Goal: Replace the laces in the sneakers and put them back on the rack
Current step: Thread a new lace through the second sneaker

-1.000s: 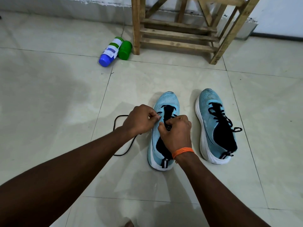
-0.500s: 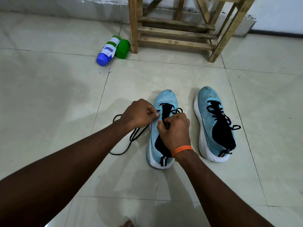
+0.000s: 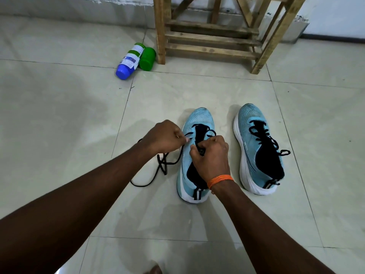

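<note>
Two light-blue sneakers stand side by side on the tiled floor, toes pointing away from me. The left sneaker [image 3: 199, 119] has a black lace [image 3: 164, 165] only partly threaded, with its loose length trailing on the floor to the left. My left hand [image 3: 164, 136] pinches the lace at the shoe's left eyelets. My right hand [image 3: 210, 155], with an orange thread at the wrist, grips the tongue and the lace over the shoe's middle. The right sneaker [image 3: 250, 135] is fully laced in black and untouched. The wooden rack [image 3: 209, 49] stands beyond them.
A bottle with a blue cap [image 3: 128, 61] and a green container [image 3: 147, 58] lie on the floor by the rack's left leg. A wall runs behind the rack. Bare tiles surround the shoes on both sides.
My left hand has drawn the lace further through the eyelet, so the loose loop on the floor has bunched and shifted. The right hand stays on the tongue.
</note>
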